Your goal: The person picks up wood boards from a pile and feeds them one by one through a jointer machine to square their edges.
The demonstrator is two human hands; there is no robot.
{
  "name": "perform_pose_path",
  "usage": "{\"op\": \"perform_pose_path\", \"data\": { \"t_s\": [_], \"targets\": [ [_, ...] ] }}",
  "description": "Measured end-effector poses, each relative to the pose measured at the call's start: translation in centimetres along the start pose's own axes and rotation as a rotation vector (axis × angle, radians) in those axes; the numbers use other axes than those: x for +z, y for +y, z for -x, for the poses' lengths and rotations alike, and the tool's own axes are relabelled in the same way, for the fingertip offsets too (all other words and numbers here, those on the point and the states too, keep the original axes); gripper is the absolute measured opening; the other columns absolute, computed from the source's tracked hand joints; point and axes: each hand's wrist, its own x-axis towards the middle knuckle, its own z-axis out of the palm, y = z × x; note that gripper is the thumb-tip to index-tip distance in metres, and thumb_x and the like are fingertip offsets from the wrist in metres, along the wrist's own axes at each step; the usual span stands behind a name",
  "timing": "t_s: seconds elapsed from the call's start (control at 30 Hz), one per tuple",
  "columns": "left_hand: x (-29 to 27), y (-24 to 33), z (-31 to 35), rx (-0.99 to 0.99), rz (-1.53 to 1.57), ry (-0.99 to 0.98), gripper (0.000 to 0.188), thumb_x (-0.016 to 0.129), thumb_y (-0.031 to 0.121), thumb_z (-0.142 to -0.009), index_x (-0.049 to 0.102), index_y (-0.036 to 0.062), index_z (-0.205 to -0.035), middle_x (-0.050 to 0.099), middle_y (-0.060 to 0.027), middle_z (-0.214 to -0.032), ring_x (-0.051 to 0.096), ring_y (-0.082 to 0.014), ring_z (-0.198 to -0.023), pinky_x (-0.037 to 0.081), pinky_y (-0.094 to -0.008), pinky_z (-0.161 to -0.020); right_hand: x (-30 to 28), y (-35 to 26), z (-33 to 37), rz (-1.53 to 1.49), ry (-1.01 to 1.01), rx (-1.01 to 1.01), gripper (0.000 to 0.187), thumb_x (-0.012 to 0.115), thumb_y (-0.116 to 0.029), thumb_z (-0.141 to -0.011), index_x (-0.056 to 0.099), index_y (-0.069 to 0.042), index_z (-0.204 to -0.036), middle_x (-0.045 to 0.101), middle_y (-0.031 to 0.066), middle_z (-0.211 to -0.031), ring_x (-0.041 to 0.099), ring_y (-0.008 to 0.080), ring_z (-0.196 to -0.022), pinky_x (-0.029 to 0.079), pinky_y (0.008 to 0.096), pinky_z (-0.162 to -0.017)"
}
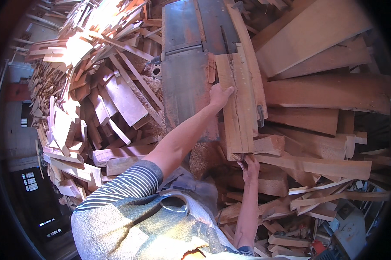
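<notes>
Fingers of my bare right hand [250,167] hold the near end of a long, cracked, pale-tan wooden board [243,117]; left hand [220,96] bears on its left edge, can't tell if closed. It lies lengthwise on a scuffed grey metal machine table [182,82]; press evenly, fingertips clear of the narrow dark slot [224,39]

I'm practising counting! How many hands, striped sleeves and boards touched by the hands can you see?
Hands: 2 (left hand, right hand)
Striped sleeves: 2 (left sleeve, right sleeve)
Boards touched: 1 (light board)
Total: 5
</notes>
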Motion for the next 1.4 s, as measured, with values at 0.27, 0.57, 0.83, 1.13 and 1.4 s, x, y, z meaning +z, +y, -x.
{"op": "perform_pose_path", "data": {
  "t_s": [0.27,0.57,0.83,1.13,1.4],
  "targets": [
    [0.8,-1.9,-1.8,-0.019,0.092,-0.045,0.042,0.079,0.038,-0.085,0.076,0.0007,-0.106,0.076,-0.0202,-0.102,0.073,-0.0346,-0.099,0.056,-0.0460,-0.088,0.4,-0.4,-0.3,0.022,-0.007,-0.002,0.021,0.069,-0.013,-0.097,0.067,-0.005,-0.116,0.071,0.0046,-0.106,0.071,0.0176,-0.087,0.061,0.0338,-0.070],
    [0.0,-1.5,-1.7,0.061,0.016,-0.035,0.041,0.078,0.035,-0.086,0.075,0.0001,-0.107,0.076,-0.0211,-0.101,0.074,-0.0356,-0.097,0.056,-0.0457,-0.086,2.5,-5.3,2.9,1.313,0.354,-0.987,0.052,0.074,-0.011,-0.088,0.060,-0.004,-0.137,0.066,0.0169,-0.118,0.063,0.0364,-0.106,0.054,0.0440,-0.092],
    [-0.6,-0.2,-1.4,-0.032,0.024,-0.030,0.040,0.078,0.035,-0.086,0.076,0.0017,-0.107,0.076,-0.0220,-0.100,0.073,-0.0371,-0.097,0.057,-0.0467,-0.086,3.9,-8.7,1.8,1.691,-0.136,-0.946,0.062,0.072,-0.001,-0.082,0.058,-0.004,-0.142,0.064,0.0177,-0.106,0.060,0.0397,-0.100,0.053,0.0484,-0.087],
    [-1.8,1.9,-1.1,-0.016,-0.106,-0.040,0.045,0.077,0.039,-0.085,0.074,-0.0001,-0.107,0.073,-0.0237,-0.104,0.069,-0.0411,-0.102,0.053,-0.0511,-0.092,3.4,-8.1,0.4,1.713,-0.178,-1.152,0.062,0.064,0.004,-0.079,0.059,0.000,-0.140,0.064,0.0171,-0.098,0.060,0.0384,-0.090,0.052,0.0479,-0.081],
    [-0.3,-1.2,-3.2,-0.048,-0.069,-0.093,0.061,0.076,0.044,-0.086,0.064,-0.0041,-0.121,0.060,-0.0245,-0.125,0.051,-0.0424,-0.123,0.041,-0.0504,-0.109,4.3,-8.1,0.1,1.737,-0.132,-1.191,0.055,0.072,-0.005,-0.085,0.061,-0.005,-0.138,0.062,0.0160,-0.095,0.060,0.0385,-0.090,0.051,0.0484,-0.082]
  ]
}}
